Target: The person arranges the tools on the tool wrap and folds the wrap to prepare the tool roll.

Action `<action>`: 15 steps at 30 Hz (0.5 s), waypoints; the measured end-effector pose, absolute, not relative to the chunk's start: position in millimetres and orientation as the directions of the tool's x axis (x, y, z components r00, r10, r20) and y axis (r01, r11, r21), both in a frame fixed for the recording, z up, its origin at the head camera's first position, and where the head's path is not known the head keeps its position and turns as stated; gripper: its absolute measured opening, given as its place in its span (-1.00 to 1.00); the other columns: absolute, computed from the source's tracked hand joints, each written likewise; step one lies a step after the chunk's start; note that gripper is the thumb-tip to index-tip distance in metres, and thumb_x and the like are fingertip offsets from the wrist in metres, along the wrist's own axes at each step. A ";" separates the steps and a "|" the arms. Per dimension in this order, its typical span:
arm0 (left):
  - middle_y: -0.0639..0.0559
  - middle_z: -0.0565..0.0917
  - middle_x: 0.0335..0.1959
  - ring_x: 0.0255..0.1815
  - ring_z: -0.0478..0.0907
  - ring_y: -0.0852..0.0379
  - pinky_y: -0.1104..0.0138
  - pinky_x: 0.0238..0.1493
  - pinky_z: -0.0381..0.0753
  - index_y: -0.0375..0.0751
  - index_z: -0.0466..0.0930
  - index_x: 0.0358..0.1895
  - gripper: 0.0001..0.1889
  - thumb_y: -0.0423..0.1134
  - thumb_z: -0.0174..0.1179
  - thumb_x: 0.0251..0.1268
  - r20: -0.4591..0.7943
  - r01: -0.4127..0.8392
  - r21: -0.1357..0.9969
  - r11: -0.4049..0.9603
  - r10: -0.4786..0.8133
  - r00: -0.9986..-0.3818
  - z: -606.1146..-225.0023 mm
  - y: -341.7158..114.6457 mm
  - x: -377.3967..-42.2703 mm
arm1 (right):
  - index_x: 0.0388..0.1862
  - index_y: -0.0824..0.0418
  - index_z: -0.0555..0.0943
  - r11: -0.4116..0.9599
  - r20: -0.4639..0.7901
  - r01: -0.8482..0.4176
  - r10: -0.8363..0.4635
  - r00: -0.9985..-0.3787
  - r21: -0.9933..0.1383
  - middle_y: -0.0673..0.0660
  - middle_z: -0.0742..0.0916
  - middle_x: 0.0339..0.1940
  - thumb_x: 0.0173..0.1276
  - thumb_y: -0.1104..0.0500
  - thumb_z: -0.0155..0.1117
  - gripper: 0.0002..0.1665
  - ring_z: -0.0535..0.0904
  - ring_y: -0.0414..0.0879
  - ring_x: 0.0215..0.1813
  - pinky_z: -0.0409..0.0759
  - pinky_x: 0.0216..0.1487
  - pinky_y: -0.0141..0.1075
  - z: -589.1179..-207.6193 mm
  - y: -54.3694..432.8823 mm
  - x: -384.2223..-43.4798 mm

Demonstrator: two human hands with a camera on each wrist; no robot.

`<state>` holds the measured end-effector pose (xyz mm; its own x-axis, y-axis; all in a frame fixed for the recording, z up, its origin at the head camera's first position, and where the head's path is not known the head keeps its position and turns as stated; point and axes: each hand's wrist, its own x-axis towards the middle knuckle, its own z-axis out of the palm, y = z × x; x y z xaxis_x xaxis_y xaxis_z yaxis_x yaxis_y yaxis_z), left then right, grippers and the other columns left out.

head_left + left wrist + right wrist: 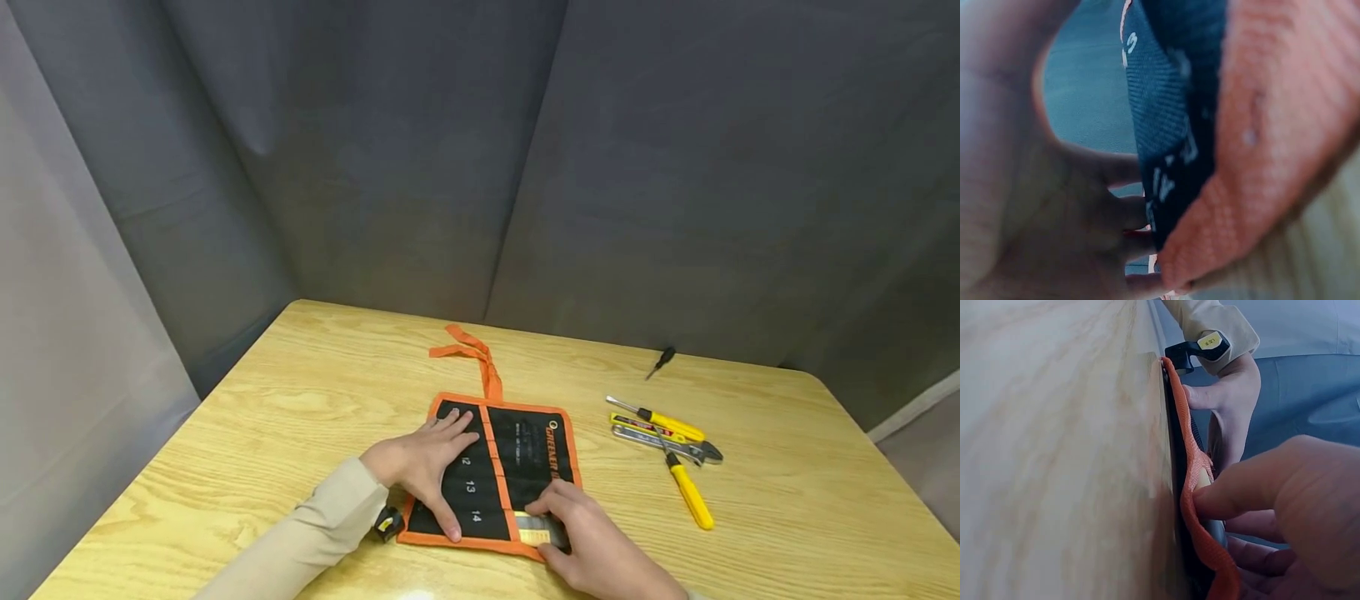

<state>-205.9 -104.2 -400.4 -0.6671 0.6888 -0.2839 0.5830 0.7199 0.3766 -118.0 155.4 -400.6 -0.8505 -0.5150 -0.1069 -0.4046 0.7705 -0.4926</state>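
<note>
Pouch (pixel 528 471), black fabric with orange edging, numbered pockets, one, laid flat at lower center of the frame, its orange ties (pixel 491 379) trailing toward the middle of the table (pixel 285 375). Left hand (pixel 427 462): laid on the numbered panel, fingers spread well apart, thumb near the lower edging. Right hand (pixel 592 537): thumb and fingers clamped on a yellow-and-gray item (pixel 534 535) at the pouch's lower right corner; item partly hidden, exact kind not determinable. Step in hand, as judged: handling this item at the last pocket while the left hand steadies the cloth; whether going in or coming out cannot be told. Next move appears to call for a level push or pull along the pocket, with the edging kept from bunching. Loose tools, right of center: small black screwdriver (pixel 662 362), two yellow-handled screwdrivers (pixel 678 427) (pixel 692 498), yellow cutter (pixel 628 423) and adjustable wrench (pixel 656 438), the last four grouped closely. Edges: far table edge well beyond the pouch, gray curtain (pixel 420 167) behind; near table edge out of view. Open room: bare wood at left, plus a strip between pouch and tools.
</note>
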 end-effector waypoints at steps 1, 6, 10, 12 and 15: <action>-0.10 -0.20 0.60 0.60 -0.30 -0.08 -0.06 0.53 -0.19 -0.09 0.00 0.54 0.27 0.31 0.49 -0.28 -0.284 0.582 0.377 0.721 0.688 -0.668 -399.8 -104.6 -205.3 | -0.06 0.06 0.64 0.768 -0.109 -0.403 -0.516 -0.849 -0.497 -0.14 0.53 -0.18 0.17 0.12 0.45 -0.66 0.39 -0.26 -0.22 0.49 -0.21 -0.34 -400.5 155.2 -118.2; -0.09 -0.22 0.60 0.60 -0.30 -0.09 -0.07 0.53 -0.18 -0.10 -0.01 0.54 0.27 0.29 0.50 -0.28 -0.279 0.582 0.389 0.714 0.693 -0.664 -396.9 -105.5 -203.2 | -0.06 0.05 0.64 0.749 -0.099 -0.408 -0.528 -0.843 -0.523 -0.13 0.55 -0.16 0.16 0.13 0.46 -0.66 0.40 -0.26 -0.22 0.49 -0.22 -0.35 -400.0 155.8 -118.5; -0.09 -0.22 0.60 0.60 -0.30 -0.09 -0.06 0.53 -0.19 -0.09 0.00 0.54 0.25 0.28 0.51 -0.26 -0.280 0.577 0.392 0.716 0.691 -0.666 -396.2 -105.9 -203.2 | -0.04 0.05 0.63 0.742 -0.102 -0.399 -0.528 -0.843 -0.539 -0.12 0.53 -0.20 0.17 0.12 0.45 -0.64 0.37 -0.26 -0.26 0.41 -0.30 -0.39 -401.0 157.5 -118.9; -0.08 -0.22 0.60 0.60 -0.31 -0.08 -0.05 0.54 -0.20 -0.08 -0.01 0.54 0.25 0.27 0.51 -0.26 -0.284 0.574 0.396 0.717 0.690 -0.666 -396.3 -105.8 -203.4 | -0.02 0.05 0.62 0.740 -0.111 -0.389 -0.526 -0.843 -0.549 -0.11 0.51 -0.21 0.18 0.11 0.44 -0.63 0.36 -0.25 -0.27 0.37 -0.32 -0.40 -401.7 158.5 -119.2; -0.08 -0.25 0.60 0.60 -0.33 -0.07 -0.05 0.54 -0.20 -0.08 -0.03 0.55 0.26 0.27 0.51 -0.26 -0.287 0.573 0.401 0.715 0.692 -0.663 -396.9 -105.6 -204.0 | -0.01 0.04 0.60 0.735 -0.120 -0.375 -0.523 -0.844 -0.565 -0.09 0.50 -0.20 0.19 0.11 0.43 -0.63 0.35 -0.24 -0.27 0.36 -0.33 -0.40 -402.8 160.2 -119.5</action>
<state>-204.0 -105.6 -396.9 -0.6628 0.6918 -0.2867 0.5726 0.7149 0.4012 -119.5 160.2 -402.8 -0.8438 -0.5230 -0.1200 -0.3749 0.7347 -0.5654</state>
